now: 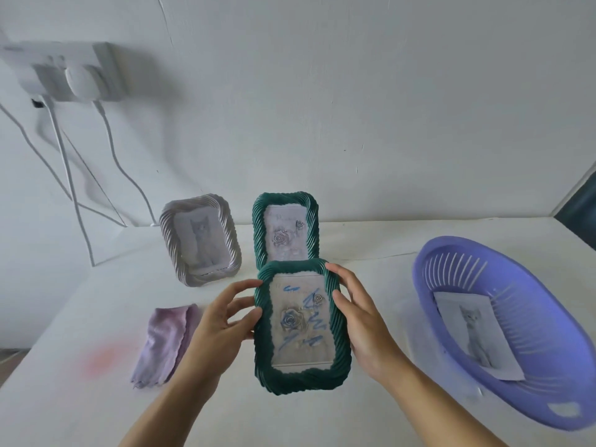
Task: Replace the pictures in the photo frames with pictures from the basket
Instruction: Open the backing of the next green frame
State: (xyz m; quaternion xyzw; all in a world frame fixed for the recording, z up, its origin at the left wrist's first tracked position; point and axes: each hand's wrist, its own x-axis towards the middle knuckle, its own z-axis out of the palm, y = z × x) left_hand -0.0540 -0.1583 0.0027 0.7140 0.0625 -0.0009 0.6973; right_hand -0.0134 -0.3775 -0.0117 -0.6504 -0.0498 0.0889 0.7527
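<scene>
Head view showed a green photo frame [303, 379] with a blue-scribbled rose picture held between both hands. The left hand [222, 317] gripped its left edge and the right hand [361, 324] its right edge. It appeared lifted off the table [96, 414]. Behind it stood a second green frame [258, 233]; behind-left, a white frame [171, 243]. Right of it, the purple basket [548, 398] held a cat picture [477, 337]. Left of it lay a folded cloth [164, 340].

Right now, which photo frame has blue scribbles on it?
The nearest dark green rope-edged frame; the farther green frame and white frame show unmarked pictures.
</scene>
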